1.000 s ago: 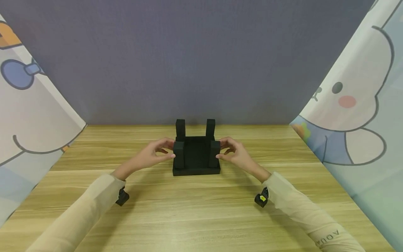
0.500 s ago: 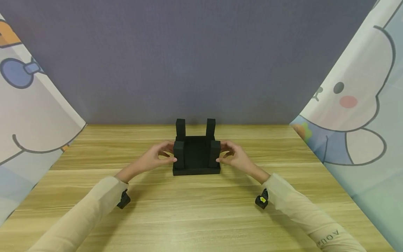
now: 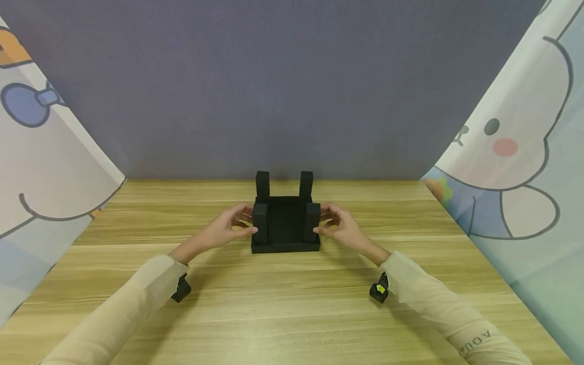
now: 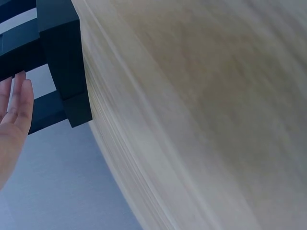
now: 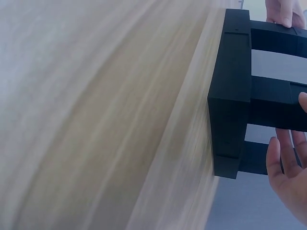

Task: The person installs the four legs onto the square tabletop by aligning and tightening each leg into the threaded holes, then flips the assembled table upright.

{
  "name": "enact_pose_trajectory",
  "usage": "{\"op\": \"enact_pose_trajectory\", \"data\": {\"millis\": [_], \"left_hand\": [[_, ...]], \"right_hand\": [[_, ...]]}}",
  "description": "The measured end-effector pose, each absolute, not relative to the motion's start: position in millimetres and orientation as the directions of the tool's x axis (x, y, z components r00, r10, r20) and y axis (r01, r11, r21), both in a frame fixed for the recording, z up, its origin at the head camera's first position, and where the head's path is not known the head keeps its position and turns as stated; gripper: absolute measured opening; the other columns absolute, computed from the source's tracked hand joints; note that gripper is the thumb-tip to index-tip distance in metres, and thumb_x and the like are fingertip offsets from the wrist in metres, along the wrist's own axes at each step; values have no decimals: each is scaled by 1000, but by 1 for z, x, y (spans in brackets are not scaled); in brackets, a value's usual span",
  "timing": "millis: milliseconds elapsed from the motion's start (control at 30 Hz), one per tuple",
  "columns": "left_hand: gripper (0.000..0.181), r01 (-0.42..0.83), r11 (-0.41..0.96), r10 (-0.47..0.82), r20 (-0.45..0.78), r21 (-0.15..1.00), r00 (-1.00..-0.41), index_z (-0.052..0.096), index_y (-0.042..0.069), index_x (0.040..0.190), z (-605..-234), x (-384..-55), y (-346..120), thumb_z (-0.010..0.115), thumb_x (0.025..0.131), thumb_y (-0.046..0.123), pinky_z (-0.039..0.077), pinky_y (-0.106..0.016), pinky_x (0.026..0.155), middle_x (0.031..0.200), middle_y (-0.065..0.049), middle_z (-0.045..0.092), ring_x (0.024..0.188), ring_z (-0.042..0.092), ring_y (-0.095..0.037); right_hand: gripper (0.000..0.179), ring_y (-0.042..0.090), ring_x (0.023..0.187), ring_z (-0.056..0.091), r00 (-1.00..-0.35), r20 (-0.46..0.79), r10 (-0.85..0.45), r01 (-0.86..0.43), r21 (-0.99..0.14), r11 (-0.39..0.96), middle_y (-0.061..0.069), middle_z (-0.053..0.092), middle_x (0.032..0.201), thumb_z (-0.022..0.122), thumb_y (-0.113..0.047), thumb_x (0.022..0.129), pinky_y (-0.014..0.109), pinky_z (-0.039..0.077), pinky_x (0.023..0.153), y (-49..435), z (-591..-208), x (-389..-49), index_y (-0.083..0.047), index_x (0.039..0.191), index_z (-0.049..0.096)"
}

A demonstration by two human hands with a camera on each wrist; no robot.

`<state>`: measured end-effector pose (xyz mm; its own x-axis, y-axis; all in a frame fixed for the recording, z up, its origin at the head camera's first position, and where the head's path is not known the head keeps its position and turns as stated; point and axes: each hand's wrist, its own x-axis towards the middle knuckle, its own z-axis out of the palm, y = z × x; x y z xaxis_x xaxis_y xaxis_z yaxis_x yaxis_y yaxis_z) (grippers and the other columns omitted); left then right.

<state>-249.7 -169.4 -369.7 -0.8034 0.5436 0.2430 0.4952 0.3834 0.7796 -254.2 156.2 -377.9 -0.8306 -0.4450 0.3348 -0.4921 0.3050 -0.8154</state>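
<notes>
A black square stand with several upright posts (image 3: 285,247) sits on the wooden table, its base flat on the surface. My left hand (image 3: 225,226) holds the front left post between the thumb at its front and the fingers behind. On the opposite side, my right hand (image 3: 338,228) grips the front right post in the same way. The right wrist view shows the right fingers (image 5: 288,165) behind a post, with the left thumb (image 5: 287,17) against another post at the top. In the left wrist view, the left fingers (image 4: 19,103) reach behind the stand (image 4: 62,62).
The wooden table (image 3: 283,304) extends around the stand. A grey panel (image 3: 274,91) rises behind it, close to the rear posts. Cartoon-printed cloths (image 3: 502,152) slope along both sides. Black wrist devices (image 3: 378,289) hang under both sleeves.
My left hand has shifted slightly right, its thumb now further over the front of the left post. The right hand barely moves, and the stand stays in place on the table.
</notes>
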Motion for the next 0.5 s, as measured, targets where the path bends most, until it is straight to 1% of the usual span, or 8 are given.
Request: {"op": "enact_pose_trajectory", "data": {"millis": [100,233,333,500], "left_hand": [[41,492,386,542,240,780,-805,49,8,119,-369,-250,-169,67,84,20,51,-35,84,112,-11,55,101,58,-25],[40,494,379,539,247,782,-805,50,10,119,-368,-250,-169,67,84,21,50,-37,85,111,-10,56,100,59,-24],[38,497,367,533,260,787,-805,50,10,118,-366,-250,-169,66,85,20,50,-37,85,110,-10,56,99,59,-24],[39,492,322,520,284,809,-806,48,8,121,-362,-250,-170,65,86,15,50,-35,84,111,-12,56,99,59,-26]], "right_hand": [[40,33,96,60,-830,345,-439,-496,-815,298,17,61,106,72,-7,77,36,51,78,156,-378,-254,-2,112,55],[39,32,95,60,-832,345,-434,-492,-821,291,18,61,105,72,-6,77,37,51,78,155,-376,-255,0,112,55],[40,31,95,60,-837,344,-426,-484,-828,283,20,61,105,72,-5,77,38,51,78,154,-373,-255,1,113,55],[41,29,94,61,-850,339,-404,-465,-843,270,21,61,105,72,-5,78,37,50,79,154,-366,-256,-1,114,55]]}}
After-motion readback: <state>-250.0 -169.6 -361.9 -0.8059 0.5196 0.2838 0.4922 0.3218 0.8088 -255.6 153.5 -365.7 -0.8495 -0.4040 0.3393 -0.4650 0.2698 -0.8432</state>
